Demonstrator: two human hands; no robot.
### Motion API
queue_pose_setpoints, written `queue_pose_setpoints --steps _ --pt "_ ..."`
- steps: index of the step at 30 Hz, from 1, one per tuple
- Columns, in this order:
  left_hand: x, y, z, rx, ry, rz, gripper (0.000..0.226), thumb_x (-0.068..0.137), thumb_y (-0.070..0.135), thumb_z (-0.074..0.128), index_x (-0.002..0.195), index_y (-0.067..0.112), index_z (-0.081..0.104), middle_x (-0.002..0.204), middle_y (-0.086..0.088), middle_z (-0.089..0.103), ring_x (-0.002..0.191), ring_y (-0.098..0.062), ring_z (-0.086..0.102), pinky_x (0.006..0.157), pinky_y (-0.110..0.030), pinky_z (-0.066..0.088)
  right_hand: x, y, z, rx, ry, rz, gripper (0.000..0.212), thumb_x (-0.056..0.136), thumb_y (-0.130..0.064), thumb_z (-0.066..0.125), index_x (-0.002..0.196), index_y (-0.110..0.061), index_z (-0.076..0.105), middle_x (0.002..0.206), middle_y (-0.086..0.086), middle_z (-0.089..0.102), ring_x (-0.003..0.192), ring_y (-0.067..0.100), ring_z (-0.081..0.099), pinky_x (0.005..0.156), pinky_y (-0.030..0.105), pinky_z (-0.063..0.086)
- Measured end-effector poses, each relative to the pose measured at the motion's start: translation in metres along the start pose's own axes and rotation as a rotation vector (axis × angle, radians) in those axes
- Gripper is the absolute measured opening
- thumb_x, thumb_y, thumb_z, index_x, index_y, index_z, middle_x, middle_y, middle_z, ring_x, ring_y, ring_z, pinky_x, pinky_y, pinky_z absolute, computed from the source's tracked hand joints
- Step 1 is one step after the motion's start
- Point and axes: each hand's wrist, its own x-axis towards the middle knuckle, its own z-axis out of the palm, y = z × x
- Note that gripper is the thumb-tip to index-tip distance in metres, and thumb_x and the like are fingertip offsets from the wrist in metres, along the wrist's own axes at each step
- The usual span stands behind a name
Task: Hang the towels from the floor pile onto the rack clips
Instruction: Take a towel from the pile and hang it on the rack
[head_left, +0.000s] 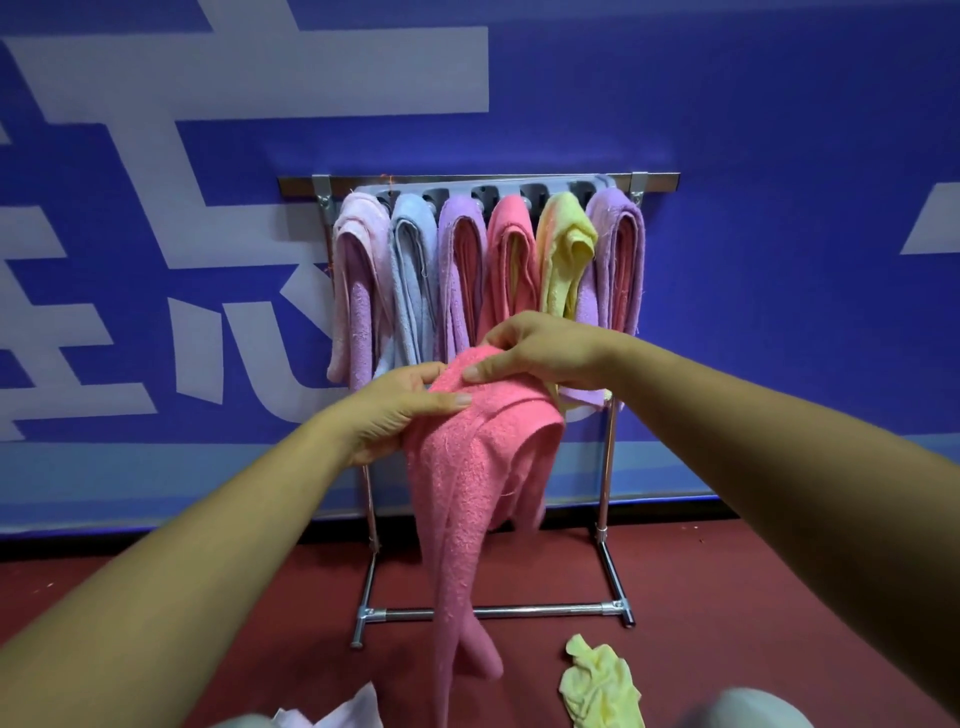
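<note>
- Soft, even indoor light, kinda dim; the blue wall with white lettering (779, 130) gets murkier toward 1 o'clock.
- Tiny glints on the chrome-tube metal rack (519, 612), no harsh shadows anywhere.
- The fuzzy pink towel (467, 493) smears into blur near 6 o'clock.
- Wide-angle stretch balloons the bare left forearm (156, 597) at 7 and the bare right forearm (805, 467) at 4.
- The pale grey rounded blob (753, 709) at 5 is totally out of focus.

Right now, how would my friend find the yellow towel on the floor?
Find the metal rack by the blue wall. Near its right foot, on the red floor, lies the yellow towel. It is crumpled; the other yellow one hangs up.
</note>
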Motion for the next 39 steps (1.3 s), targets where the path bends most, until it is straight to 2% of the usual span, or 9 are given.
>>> queue_pose_setpoints --steps 6,12,18,21,23,27,29,35,39 --pt "-0.006 -0.043 -0.01 0.131 -0.086 -0.203 0.064 0.048 0.041 0.097 0.097 0.005 0.076 0.097 -0.016 0.074 0.081 -0.023 0.072 0.077 -0.032 0.059 -0.006 -0.004 -0.019 0.209 0.234 -0.078 0.011 0.088 -0.019 0.075 0.092 -0.009 0.069 0.078 0.005 0.068 0.066 0.02 0.064 0.062 0.03 0.052" --pt "-0.01 -0.047 -0.024 0.04 -0.025 -0.101 0.067 0.038 0.039 0.1 0.094 0.007 0.079 0.098 -0.012 0.075 0.082 -0.018 0.072 0.073 -0.026 0.058 -0.013 0.022 -0.038 0.121 0.275 -0.053 0.017 0.087 -0.018 0.076 0.093 -0.008 0.064 0.082 0.004 0.066 0.074 0.016 0.064 0.069 0.03 0.052" --pt "-0.006 -0.022 -0.034 0.208 0.065 -0.005 0.062 0.052 0.047 0.093 0.1 0.01 0.078 0.101 -0.008 0.075 0.086 -0.014 0.068 0.077 -0.021 0.054 -0.022 0.043 -0.047 -0.177 0.373 0.015 0.031 0.08 -0.03 0.084 0.085 -0.007 0.064 0.077 -0.003 0.061 0.071 0.011 0.061 0.065 0.024 0.051" --pt "-0.004 -0.021 -0.037 0.34 0.076 -0.059 0.021 0.083 0.026 0.075 0.098 0.012 0.076 0.101 -0.007 0.074 0.09 -0.015 0.064 0.082 -0.024 0.051 -0.025 0.044 -0.042 -0.146 0.397 0.038 0.029 0.08 -0.031 0.083 0.073 -0.015 0.06 0.067 -0.007 0.058 0.059 0.006 0.056 0.055 0.018 0.044" --pt "-0.004 -0.026 -0.036 0.355 0.09 -0.061 0.014 0.085 0.02 0.074 0.097 0.013 0.075 0.1 -0.007 0.073 0.09 -0.016 0.064 0.086 -0.029 0.051 -0.025 0.039 -0.037 -0.016 0.398 0.043 0.025 0.08 -0.029 0.083 0.079 -0.011 0.065 0.069 -0.003 0.063 0.062 0.011 0.06 0.057 0.023 0.049" --pt "0.001 -0.034 -0.011 0.229 0.097 0.019 0.047 0.079 0.035 0.075 0.115 0.007 0.063 0.11 -0.011 0.069 0.099 -0.019 0.062 0.093 -0.035 0.048 -0.024 0.017 -0.026 0.196 0.305 0.115 0.031 0.083 -0.02 0.08 0.1 0.003 0.069 0.079 0.013 0.066 0.063 0.021 0.062 0.058 0.029 0.054" --pt "0.004 -0.031 0.016 0.092 0.084 0.049 0.04 0.086 0.035 0.072 0.114 0.009 0.062 0.104 -0.008 0.066 0.094 -0.017 0.062 0.084 -0.028 0.048 -0.021 0.012 -0.014 0.198 0.211 0.119 0.031 0.083 -0.017 0.079 0.101 0.007 0.07 0.081 0.016 0.069 0.064 0.022 0.066 0.059 0.029 0.057" --pt "0.016 -0.013 0.037 -0.102 0.185 0.156 0.034 0.085 0.02 0.062 0.116 0.005 0.066 0.107 -0.013 0.073 0.093 -0.021 0.069 0.091 -0.033 0.054 -0.018 0.03 -0.001 0.374 -0.004 0.121 0.017 0.095 -0.017 0.065 0.094 -0.001 0.069 0.084 0.011 0.071 0.072 0.019 0.067 0.066 0.029 0.057" --pt "0.018 -0.015 0.014 -0.202 0.354 0.175 0.016 0.096 0.012 0.054 0.104 0.006 0.067 0.083 -0.003 0.076 0.073 -0.011 0.069 0.074 -0.023 0.057 -0.032 0.066 -0.004 0.146 -0.221 0.267 0.031 0.084 -0.015 0.076 0.107 0.004 0.068 0.103 0.017 0.071 0.093 0.028 0.065 0.094 0.043 0.051"
